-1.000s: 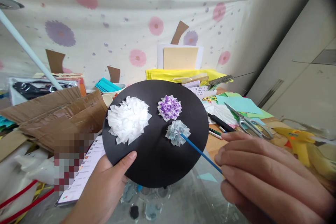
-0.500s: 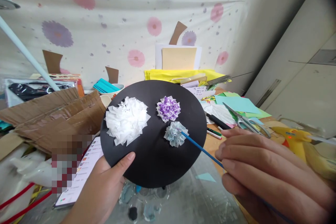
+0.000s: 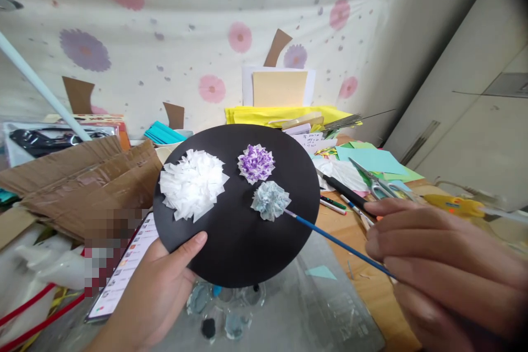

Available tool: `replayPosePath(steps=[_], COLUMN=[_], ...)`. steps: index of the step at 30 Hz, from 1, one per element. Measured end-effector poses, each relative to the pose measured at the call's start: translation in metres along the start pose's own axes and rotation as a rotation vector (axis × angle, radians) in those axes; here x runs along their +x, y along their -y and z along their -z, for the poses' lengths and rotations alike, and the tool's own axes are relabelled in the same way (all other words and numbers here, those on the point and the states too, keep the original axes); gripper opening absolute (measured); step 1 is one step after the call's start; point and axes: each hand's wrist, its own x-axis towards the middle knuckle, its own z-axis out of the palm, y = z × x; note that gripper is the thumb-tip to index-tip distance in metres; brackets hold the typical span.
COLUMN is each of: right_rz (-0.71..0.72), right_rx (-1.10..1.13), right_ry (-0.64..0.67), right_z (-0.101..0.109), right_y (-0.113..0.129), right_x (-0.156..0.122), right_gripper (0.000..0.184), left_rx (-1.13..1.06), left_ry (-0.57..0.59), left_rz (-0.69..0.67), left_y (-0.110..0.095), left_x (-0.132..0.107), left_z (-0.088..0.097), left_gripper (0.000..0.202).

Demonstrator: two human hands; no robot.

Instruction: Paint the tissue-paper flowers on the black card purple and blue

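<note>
My left hand (image 3: 165, 280) grips the lower left edge of a round black board (image 3: 235, 247), thumb on its face and fingers hidden behind. On the board sit a large white paper pompom (image 3: 193, 184), a smaller purple-and-white one (image 3: 256, 164) and a grey-blue one (image 3: 271, 200). My right hand (image 3: 441, 264) is closed around a thin blue paintbrush (image 3: 338, 242). The brush tip is at the lower right edge of the grey-blue pompom; whether it touches is hard to tell. Below the board, paint wells (image 3: 237, 322) hold grey-blue and black paint, partly hidden.
A phone (image 3: 119, 280) and folded cardboard (image 3: 91, 181) lie to the left. Toward the right are scissors (image 3: 377, 181), pens (image 3: 333, 204), coloured paper (image 3: 371, 159) and a yellow glue gun (image 3: 451, 204). A grey mat (image 3: 330, 308) covers the table in front.
My right hand has drawn back to the right and slightly down, taking the brush tip from the middle of the grey-blue pompom to its edge. The board has shifted slightly left.
</note>
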Motion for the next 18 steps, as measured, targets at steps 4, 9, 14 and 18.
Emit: replayPosePath(steps=[4, 9, 14, 18], right_rz=[0.02, 0.091, -0.039, -0.209], right_rx=[0.007, 0.005, 0.02, 0.029], right_ry=[0.03, 0.063, -0.01, -0.134], right_z=[-0.001, 0.005, -0.006, -0.019], right_y=[0.005, -0.002, 0.013, 0.026], right_x=[0.006, 0.005, 0.011, 0.009], right_gripper=[0.003, 0.012, 0.004, 0.006], left_rx=[-0.047, -0.038, -0.045, -0.021], left_ry=[-0.005, 0.003, -0.004, 0.009], left_rz=[0.018, 0.021, 0.01, 0.018], left_y=[0.0, 0.001, 0.001, 0.001], left_x=[0.0, 0.0, 0.001, -0.001], left_z=[0.001, 0.003, 0.003, 0.005], left_gripper=[0.089, 0.088, 0.089, 0.084])
